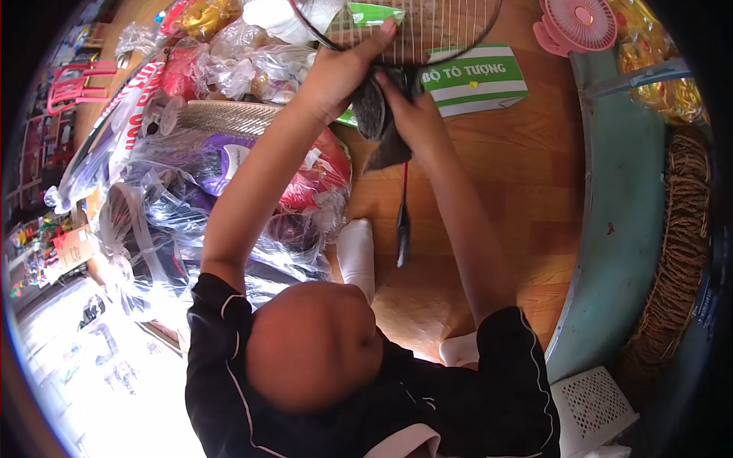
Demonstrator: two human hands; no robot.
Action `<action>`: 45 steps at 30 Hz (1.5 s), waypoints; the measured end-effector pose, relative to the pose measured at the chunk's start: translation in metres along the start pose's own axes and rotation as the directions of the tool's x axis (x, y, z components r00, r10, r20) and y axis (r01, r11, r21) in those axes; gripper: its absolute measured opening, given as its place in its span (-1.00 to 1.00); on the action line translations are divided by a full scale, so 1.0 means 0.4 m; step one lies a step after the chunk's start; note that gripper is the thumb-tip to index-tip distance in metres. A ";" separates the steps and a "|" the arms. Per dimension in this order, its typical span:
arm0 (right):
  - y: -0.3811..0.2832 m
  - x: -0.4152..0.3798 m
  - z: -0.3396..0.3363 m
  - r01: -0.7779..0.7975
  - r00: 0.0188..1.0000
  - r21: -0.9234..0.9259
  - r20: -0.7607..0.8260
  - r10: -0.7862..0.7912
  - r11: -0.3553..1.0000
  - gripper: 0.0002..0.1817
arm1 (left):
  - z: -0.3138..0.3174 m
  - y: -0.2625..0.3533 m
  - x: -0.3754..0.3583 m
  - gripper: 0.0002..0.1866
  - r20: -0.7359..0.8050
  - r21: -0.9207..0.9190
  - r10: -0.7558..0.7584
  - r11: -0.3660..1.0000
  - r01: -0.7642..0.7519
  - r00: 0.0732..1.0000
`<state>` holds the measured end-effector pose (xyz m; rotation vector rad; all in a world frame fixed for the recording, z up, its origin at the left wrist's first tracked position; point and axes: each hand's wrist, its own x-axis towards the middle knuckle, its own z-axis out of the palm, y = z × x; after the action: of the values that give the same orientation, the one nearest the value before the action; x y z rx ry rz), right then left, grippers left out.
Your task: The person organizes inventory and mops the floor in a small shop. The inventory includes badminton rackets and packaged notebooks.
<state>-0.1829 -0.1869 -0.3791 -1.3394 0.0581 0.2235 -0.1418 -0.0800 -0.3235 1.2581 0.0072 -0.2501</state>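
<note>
A badminton racket (403, 204) lies across my view, with its strung head at the top edge and its dark handle pointing down toward my feet. My left hand (342, 75) is closed at the lower left of the racket head, its thumb lying over the strings. Beside it, my right hand (414, 120) is closed near the racket's throat, around a dark grey piece of fabric (385, 151) that hangs down in front of the shaft. Most fingers of both hands are hidden behind the fabric and racket.
Behind the racket, a green-and-white box (477, 80) rests on the wooden floor (527, 183). Plastic-wrapped goods (229, 206) pile up on the left. A pink fan (582, 17) stands at upper right, near a teal panel (622, 198) and a white perforated basket (594, 408).
</note>
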 end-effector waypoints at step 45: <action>0.172 -0.254 -0.113 -0.489 0.805 -0.039 0.366 0.467 0.872 -0.59 | -0.421 0.132 -0.093 -0.60 -0.601 -0.001 0.313 0.920 -0.392 0.735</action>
<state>-0.2915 -0.2291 -0.4382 -1.1866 0.0887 0.8963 -0.1459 0.1004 -0.3212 1.1377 0.3168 0.4842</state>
